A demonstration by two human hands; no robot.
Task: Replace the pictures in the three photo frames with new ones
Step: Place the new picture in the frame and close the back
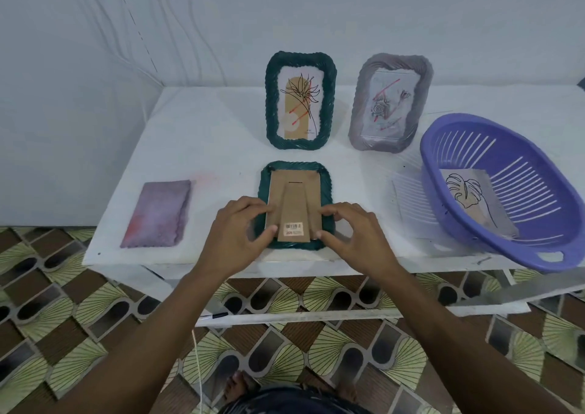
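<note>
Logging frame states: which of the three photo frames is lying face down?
The green frame nearest the person, cardboard back up; the other green frame and grey frame stand upright.

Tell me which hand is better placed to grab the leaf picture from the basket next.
Probably the right hand. The basket with the leaf picture sits on its side of the table, while the left hand would have to cross over the face-down frame both hands now rest on.

Face-down green photo frame on white table, left hand and right hand pressing its cardboard backing, purple basket at right
</note>
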